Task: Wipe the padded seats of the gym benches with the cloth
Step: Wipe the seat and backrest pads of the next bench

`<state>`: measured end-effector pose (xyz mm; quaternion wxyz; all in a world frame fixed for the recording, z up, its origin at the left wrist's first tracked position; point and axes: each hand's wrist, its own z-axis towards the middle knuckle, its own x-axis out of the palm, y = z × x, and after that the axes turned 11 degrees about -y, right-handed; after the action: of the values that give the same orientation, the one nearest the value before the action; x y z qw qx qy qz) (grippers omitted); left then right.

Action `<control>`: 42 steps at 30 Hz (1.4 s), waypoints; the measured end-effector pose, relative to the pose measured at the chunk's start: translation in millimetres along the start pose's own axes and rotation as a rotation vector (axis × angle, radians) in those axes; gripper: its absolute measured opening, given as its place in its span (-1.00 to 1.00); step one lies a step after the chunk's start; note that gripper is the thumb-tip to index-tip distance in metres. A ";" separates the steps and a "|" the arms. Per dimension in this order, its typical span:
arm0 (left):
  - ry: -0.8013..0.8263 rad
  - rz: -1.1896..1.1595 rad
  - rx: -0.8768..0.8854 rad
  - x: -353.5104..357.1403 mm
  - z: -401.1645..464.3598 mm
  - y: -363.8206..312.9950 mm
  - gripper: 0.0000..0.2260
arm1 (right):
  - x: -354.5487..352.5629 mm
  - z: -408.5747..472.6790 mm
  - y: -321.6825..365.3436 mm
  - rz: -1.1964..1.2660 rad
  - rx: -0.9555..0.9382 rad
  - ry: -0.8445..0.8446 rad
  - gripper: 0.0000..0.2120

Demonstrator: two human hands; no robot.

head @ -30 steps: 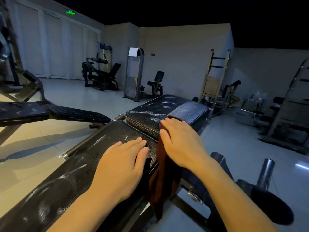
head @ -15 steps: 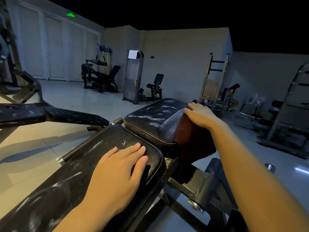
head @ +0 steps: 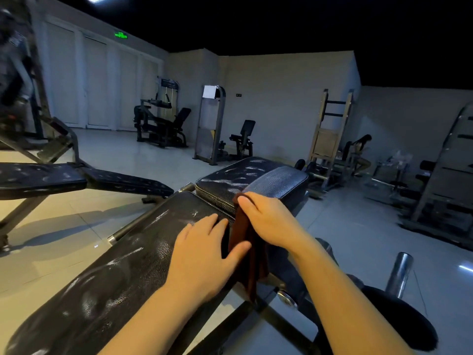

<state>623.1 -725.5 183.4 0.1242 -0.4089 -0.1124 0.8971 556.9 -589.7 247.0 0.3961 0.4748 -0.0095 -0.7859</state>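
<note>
Head view: the right hand (head: 268, 221) presses the dark brown cloth (head: 247, 252) onto the near edge of the small black padded seat (head: 245, 180), its tail hanging down the side. The left hand (head: 204, 254) lies flat, grasping nothing, on the long black padded backrest (head: 115, 272). Good wiping likely means firm, overlapping strokes over the dull, streaked patches.

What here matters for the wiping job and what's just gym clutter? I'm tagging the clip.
Job: brown cloth under the right hand; near bench's seat pad and long pad, left hand resting on it; second bench.

Clutter: weight machines, wooden rack.
</note>
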 end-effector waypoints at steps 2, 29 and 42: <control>-0.062 -0.092 0.033 7.6 -11.8 -5.4 -0.35 | -7.0 -12.4 11.2 0.239 0.101 -0.089 -0.74; -0.189 -0.383 -0.200 26.9 124.2 5.3 -0.92 | 42.0 -12.6 -19.5 -0.173 -0.135 -0.152 -0.44; -0.159 -0.387 -0.022 9.8 39.8 11.8 -0.89 | -25.9 113.2 -114.8 -0.511 0.148 0.123 -0.47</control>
<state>584.9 -737.5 198.4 0.2806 -0.3088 -0.2081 0.8846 407.3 -535.4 283.4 0.1488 0.5363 0.0771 -0.8272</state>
